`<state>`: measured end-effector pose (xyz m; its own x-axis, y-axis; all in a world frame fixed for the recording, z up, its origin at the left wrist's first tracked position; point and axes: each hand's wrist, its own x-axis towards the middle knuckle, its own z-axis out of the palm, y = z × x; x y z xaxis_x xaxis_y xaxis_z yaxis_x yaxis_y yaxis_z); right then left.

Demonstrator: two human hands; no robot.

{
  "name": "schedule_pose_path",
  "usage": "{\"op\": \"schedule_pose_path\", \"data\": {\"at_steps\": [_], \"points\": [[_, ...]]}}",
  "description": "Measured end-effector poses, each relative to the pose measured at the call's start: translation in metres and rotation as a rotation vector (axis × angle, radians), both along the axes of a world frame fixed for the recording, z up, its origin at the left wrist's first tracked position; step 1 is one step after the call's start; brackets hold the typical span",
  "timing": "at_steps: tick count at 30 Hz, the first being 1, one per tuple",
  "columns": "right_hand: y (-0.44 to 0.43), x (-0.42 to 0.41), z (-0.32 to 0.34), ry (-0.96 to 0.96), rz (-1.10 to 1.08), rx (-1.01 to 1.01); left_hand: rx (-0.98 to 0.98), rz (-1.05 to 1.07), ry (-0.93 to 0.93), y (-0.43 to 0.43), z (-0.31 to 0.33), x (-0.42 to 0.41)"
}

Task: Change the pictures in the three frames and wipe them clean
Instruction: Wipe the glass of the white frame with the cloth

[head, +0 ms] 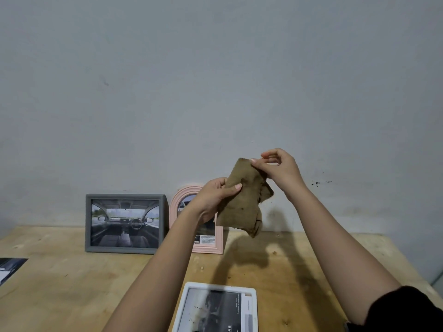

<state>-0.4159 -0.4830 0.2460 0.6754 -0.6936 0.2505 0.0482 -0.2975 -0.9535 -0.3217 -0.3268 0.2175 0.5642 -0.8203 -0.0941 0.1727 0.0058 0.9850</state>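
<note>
Head view, looking down at a wooden bench [72,283] set against a plain grey wall [215,68]. Both arms reach fwd, holding a brown cloth [242,204] up in the air above the bench, centre of view. Left hand [217,196] grips the cloth's left edge, thumb across the front, fingers curled behind. Right hand [279,170] pinches the top corner w/ thumb and fingertips; its other fingers are loosely bent. The cloth hangs crumpled, w/ dark spots on it.

Three frames on the bench. A grey frame [124,222] stands far left against the wall, showing a car interior. Just right of it a pink arched frame [208,246] stands upright, partly hidden by the left arm and the cloth. A white frame [220,286] lies flat at the near edge, between the arms, glass up, w/ dark specks on the glass. A loose print [10,269] lies at the left edge, cut off. A black sleeve [407,307] covers the right upper arm.
</note>
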Motion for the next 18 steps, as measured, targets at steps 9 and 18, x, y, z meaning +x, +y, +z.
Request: {"op": "schedule_pose_path", "data": {"at_steps": [9, 18], "points": [[0.009, -0.009, -0.048, 0.467, 0.434, 0.387, -0.210, 0.208, 0.179, 0.011, -0.009, 0.001], [0.023, -0.001, -0.060, 0.181, 0.526, 0.496, 0.068, 0.247, 0.021, 0.028, -0.009, 0.008]]}}
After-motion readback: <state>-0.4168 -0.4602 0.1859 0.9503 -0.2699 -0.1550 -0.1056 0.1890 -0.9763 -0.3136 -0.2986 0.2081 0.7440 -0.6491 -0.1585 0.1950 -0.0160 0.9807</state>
